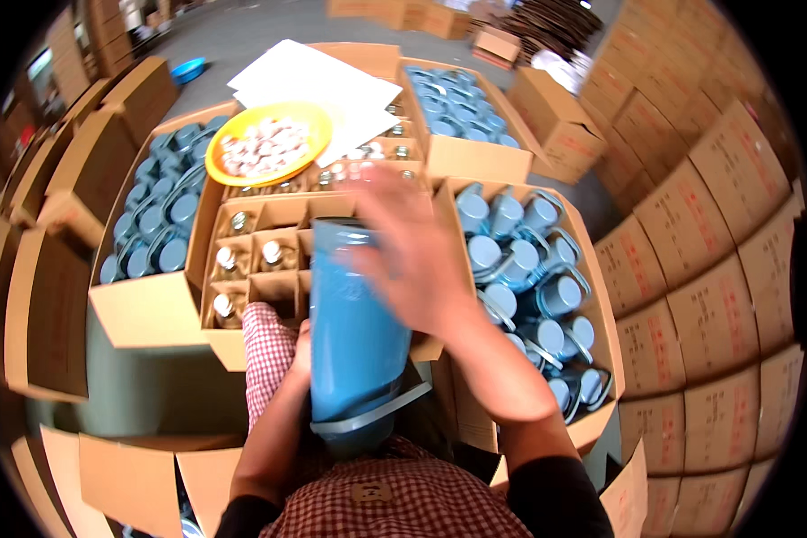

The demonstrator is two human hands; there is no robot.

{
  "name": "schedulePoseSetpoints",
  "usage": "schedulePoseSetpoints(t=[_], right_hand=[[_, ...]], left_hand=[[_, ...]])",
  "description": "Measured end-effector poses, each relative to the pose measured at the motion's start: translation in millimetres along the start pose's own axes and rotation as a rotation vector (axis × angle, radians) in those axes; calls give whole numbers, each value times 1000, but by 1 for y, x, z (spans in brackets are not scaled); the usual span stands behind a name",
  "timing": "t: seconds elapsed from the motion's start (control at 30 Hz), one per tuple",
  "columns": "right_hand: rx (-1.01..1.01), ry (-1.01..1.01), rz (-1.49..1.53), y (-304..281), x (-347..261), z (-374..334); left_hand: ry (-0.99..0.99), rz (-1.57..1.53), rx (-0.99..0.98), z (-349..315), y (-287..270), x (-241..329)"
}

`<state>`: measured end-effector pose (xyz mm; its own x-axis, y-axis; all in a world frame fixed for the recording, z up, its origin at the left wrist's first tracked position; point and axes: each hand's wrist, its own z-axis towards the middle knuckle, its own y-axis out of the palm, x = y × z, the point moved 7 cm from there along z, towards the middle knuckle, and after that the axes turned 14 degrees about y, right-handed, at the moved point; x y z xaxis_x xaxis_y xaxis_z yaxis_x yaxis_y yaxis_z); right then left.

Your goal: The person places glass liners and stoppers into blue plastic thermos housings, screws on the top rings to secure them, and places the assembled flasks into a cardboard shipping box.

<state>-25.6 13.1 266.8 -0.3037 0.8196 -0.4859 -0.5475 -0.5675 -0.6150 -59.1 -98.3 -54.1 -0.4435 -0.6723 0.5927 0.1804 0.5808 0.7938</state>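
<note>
A tall blue plastic jug-like casing [354, 305], probably a thermos shell, leans over my lap with its pale blue handle [377, 410] toward my body. My left hand [303, 348] is closed against its left side, fingers partly hidden behind it. Over the casing's upper right edge is my right hand [412, 247], smeared by motion; whether it touches or holds anything cannot be told. Just beyond is a divided carton [233, 336] with silvery-necked glass bottles [276, 255] in some compartments. A yellow bowl [318, 148] of small pale pieces rests on the carton's far part.
Cartons of blue lidded jugs stand at the left [143, 309], right [601, 296] and far right [480, 161]. White sheets [287, 76] lie behind the bowl. Stacked cartons [690, 296] wall the right side, and more cartons [49, 305] line the left. An open carton [130, 484] is near my left.
</note>
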Motion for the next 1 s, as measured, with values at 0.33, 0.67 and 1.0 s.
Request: schedulePoseSetpoints(t=[0.33,0.67,1.0], right_hand=[[-359,755,557,108,178,-33],[-582,427,593,92,45,37],[-577,287,1685,216,55,44]], left_hand=[[-80,-171,36,-1,-29,-13],[299,745,-187,-7,10,99],[947,600,-680,21,101,252]])
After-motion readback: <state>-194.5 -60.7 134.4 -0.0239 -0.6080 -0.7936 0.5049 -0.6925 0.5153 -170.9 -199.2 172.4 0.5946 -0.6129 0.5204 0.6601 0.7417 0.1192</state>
